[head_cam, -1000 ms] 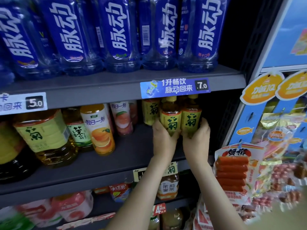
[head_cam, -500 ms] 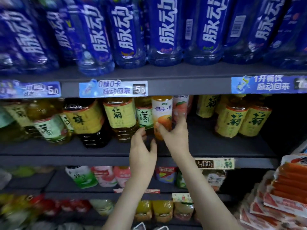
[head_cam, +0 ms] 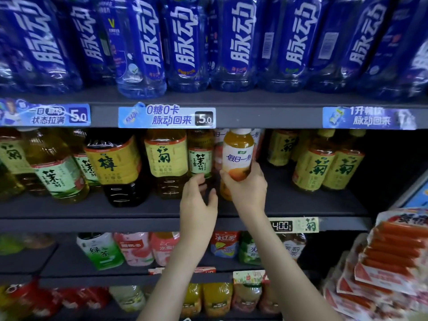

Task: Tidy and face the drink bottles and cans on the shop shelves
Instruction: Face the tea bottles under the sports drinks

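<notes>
Facing the orange juice bottle [head_cam: 237, 158], our right hand [head_cam: 247, 191] grips its base; left hand [head_cam: 196, 205] hovers open beside the jasmine tea bottle [head_cam: 200, 158]. Next, we likely square it upright.

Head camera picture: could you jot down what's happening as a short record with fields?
place: dark grey metal shop shelf
top row: blue-labelled clear plastic bottles
right hand: gripping orange juice bottle with white label
left hand: open, fingers at small green-labelled tea bottle
far right: packs of red sausages
</notes>
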Action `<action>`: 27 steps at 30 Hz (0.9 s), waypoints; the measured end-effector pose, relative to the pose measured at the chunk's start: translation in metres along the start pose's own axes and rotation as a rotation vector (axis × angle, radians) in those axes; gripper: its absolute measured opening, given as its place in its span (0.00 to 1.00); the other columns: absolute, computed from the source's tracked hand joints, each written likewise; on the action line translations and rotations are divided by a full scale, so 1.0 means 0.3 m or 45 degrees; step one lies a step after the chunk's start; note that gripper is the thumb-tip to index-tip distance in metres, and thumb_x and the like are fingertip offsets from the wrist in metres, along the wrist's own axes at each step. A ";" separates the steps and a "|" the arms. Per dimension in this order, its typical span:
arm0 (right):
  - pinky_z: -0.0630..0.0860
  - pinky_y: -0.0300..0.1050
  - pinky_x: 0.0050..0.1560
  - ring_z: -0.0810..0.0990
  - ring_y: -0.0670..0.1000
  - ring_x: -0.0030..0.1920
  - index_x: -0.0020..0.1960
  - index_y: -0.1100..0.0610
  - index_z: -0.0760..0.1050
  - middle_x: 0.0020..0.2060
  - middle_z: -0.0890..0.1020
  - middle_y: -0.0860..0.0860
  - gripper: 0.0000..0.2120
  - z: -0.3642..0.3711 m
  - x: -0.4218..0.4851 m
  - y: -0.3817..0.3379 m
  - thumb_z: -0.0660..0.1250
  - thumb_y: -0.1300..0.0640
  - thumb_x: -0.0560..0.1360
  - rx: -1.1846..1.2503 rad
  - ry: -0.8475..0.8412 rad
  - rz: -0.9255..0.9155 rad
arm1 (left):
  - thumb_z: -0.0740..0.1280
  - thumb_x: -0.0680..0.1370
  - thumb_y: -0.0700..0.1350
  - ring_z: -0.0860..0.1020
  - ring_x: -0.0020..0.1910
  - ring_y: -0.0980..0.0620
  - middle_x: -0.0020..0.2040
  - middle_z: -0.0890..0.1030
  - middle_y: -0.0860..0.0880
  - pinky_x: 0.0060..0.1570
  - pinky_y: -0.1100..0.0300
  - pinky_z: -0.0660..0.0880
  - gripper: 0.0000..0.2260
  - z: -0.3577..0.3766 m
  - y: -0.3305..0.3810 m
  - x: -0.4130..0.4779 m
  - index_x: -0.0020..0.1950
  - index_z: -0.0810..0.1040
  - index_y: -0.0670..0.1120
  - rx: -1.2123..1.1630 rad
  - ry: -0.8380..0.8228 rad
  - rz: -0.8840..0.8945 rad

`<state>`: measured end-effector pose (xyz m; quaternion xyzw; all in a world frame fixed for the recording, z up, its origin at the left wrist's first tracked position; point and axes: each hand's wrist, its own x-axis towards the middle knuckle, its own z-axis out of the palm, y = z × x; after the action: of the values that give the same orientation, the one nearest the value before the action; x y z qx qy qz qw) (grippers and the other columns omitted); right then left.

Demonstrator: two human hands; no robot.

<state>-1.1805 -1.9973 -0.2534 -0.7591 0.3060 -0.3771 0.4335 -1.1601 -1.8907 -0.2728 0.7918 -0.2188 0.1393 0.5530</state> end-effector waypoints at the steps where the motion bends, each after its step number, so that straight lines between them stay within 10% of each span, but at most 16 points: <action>1: 0.74 0.43 0.49 0.77 0.52 0.53 0.62 0.58 0.71 0.55 0.78 0.54 0.29 -0.019 0.006 0.012 0.75 0.48 0.67 0.008 0.023 0.010 | 0.67 0.75 0.37 0.77 0.53 0.52 0.57 0.77 0.45 0.53 0.60 0.74 0.17 0.011 0.002 -0.004 0.63 0.72 0.40 -0.006 -0.003 0.008; 16: 0.72 0.42 0.49 0.77 0.55 0.56 0.63 0.60 0.68 0.57 0.77 0.56 0.33 0.006 0.077 -0.008 0.77 0.49 0.65 -0.013 -0.082 0.033 | 0.67 0.75 0.37 0.77 0.54 0.48 0.58 0.75 0.43 0.48 0.66 0.67 0.17 0.043 0.048 0.019 0.64 0.71 0.39 0.175 0.147 -0.046; 27: 0.71 0.50 0.61 0.69 0.57 0.65 0.69 0.60 0.59 0.66 0.68 0.57 0.36 0.024 0.071 -0.028 0.75 0.53 0.69 -0.042 -0.276 0.017 | 0.71 0.71 0.38 0.66 0.63 0.38 0.63 0.67 0.36 0.60 0.51 0.68 0.30 -0.032 0.032 0.063 0.70 0.64 0.37 0.314 0.473 -0.079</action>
<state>-1.1620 -2.0074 -0.2417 -0.8004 0.2687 -0.2848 0.4539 -1.1484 -1.8882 -0.2528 0.8204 -0.0702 0.2916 0.4869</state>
